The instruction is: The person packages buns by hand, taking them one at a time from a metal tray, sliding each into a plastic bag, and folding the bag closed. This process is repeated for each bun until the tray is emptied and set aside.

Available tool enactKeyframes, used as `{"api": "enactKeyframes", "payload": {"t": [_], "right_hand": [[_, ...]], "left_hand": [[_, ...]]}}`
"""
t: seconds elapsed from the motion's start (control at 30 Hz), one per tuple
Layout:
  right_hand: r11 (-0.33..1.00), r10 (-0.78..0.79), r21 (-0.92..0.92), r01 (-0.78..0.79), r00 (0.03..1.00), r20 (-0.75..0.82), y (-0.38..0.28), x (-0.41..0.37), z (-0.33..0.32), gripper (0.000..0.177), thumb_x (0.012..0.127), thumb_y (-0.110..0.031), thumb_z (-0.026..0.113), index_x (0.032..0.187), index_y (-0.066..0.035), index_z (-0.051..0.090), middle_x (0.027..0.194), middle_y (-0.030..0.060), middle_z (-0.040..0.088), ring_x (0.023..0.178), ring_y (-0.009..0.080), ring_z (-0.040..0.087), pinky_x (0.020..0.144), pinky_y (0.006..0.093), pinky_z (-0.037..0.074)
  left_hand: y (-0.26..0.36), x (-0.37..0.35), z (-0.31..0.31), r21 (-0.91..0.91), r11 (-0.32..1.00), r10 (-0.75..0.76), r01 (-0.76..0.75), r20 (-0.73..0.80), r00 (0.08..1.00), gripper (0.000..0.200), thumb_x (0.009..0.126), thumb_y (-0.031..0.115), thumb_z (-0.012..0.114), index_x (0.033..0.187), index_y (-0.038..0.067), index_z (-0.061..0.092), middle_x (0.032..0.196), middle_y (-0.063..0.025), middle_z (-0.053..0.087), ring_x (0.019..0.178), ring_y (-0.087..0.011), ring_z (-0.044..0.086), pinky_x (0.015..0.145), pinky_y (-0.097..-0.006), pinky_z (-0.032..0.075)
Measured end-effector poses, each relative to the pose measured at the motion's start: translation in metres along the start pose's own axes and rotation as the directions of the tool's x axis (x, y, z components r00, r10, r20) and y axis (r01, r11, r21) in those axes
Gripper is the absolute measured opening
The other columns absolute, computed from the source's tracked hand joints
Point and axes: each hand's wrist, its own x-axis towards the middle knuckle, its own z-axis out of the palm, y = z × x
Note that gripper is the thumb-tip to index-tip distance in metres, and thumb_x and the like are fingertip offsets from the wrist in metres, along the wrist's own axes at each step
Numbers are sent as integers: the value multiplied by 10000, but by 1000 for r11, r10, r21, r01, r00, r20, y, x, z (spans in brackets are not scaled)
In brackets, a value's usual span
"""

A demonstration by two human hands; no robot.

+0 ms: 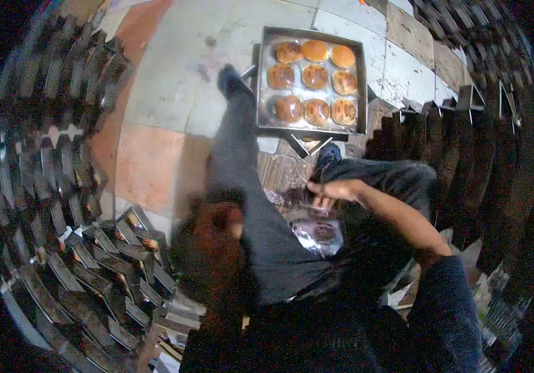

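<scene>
My right hand (336, 190) is closed at the top of a clear, shiny plastic bag (323, 235) with dark printing on it. The bag hangs over my lap, between my legs. Off to the left, beside my thigh, my left hand (232, 225) is smeared by motion and its fingers do not show clearly. Beyond my feet stands a square metal tray (311, 130) of round, glossy browned buns (315, 76), set out in rows with gaps between them.
Stacks of dark metal tins (108, 267) crowd my left side, and more dark stacked tins (459, 146) line the right. Worn floor tiles (167, 87) spread ahead. My outstretched leg (236, 137) reaches along the tray's left side.
</scene>
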Motion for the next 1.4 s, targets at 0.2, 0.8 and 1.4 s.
{"api": "enactKeyframes", "payload": {"t": [0.2,0.8,1.4], "right_hand": [[830,-529,-432,353,744,-407,-20,-105,62,178,806,-152,667,937,-31,658,945,153,677,842,297,661,774,376,514],[753,-199,-490,439,-558,-805,2,-234,134,95,840,-80,680,868,10,689,802,88,689,729,153,634,690,273,495],[529,-477,-583,616,-353,-805,-91,-177,168,119,813,-63,677,907,10,669,812,109,688,752,225,679,711,303,525]], "left_hand": [[11,-20,57,-265,961,35,80,404,914,458,761,187,751,1138,20,553,910,-53,621,754,-130,578,667,-243,469],[18,-20,43,-436,896,-60,83,67,996,198,858,205,716,948,48,635,878,-10,655,567,-49,506,462,-193,376],[57,-14,30,-651,758,131,46,221,966,156,935,175,605,1014,41,616,753,1,574,474,-30,381,408,-188,308]]}}
